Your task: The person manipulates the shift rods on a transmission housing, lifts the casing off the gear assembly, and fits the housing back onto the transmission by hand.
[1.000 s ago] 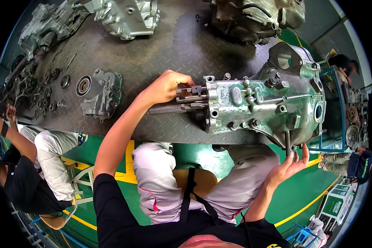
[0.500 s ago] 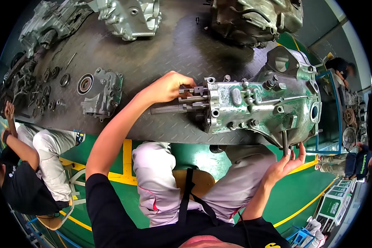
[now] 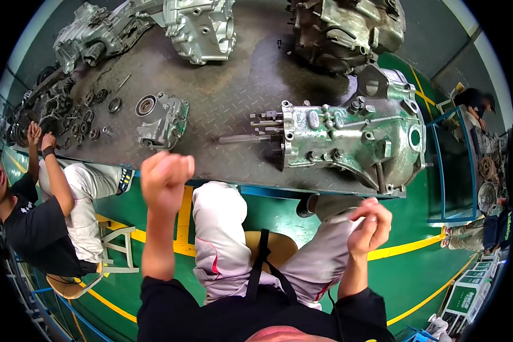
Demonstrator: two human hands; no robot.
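A silver transmission case (image 3: 347,134) with green staining lies on its side along the near edge of the bench. A splined shaft (image 3: 242,138) and several shift rods (image 3: 267,121) stick out of its left end. My left hand (image 3: 166,178) is raised before the bench edge, curled into a fist and slightly blurred; no object shows in it. Below the case's right end is my right hand (image 3: 371,227), apart from it, fingers curled in with nothing visible between them. A smaller housing (image 3: 166,122) with a round bearing (image 3: 146,106) rests beyond my left hand.
More gearbox housings (image 3: 199,28) and a dark, oily one (image 3: 347,34) stand at the back. Several rings and gears (image 3: 88,114) lie at the left, near a seated person (image 3: 45,211). A blue-framed bench (image 3: 453,165) and other people are at the right.
My left hand has let go of the rods and come back toward me, down and left. My right hand has come away from the case's lower right end. My view has shifted slightly.
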